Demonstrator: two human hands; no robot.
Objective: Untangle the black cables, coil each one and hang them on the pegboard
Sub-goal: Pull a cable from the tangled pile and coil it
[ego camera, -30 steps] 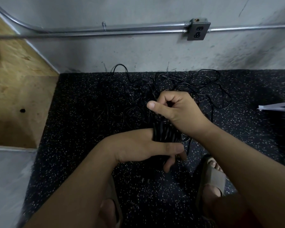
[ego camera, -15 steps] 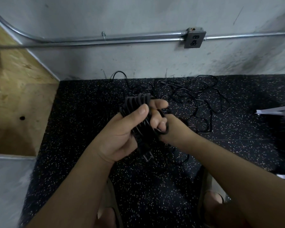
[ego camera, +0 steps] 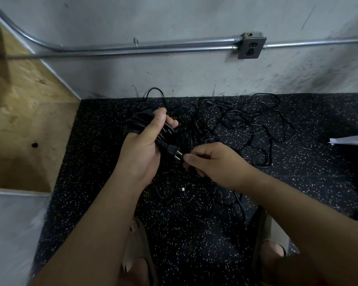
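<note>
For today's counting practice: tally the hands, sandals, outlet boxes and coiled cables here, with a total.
Hands: 2 (left hand, right hand)
Sandals: 2
Outlet box: 1
Coiled cable: 1
Total: 6

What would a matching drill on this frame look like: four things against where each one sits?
Things:
1. coiled cable
2. plug
3. tangled cables
4. outlet box

Places:
A. mounted on the wall conduit
B. spread over the speckled floor
C. gripped in the left hand
D. sticking out below the left thumb, prongs toward the right hand

Pairs: 1-C, 2-D, 3-B, 4-A
</note>
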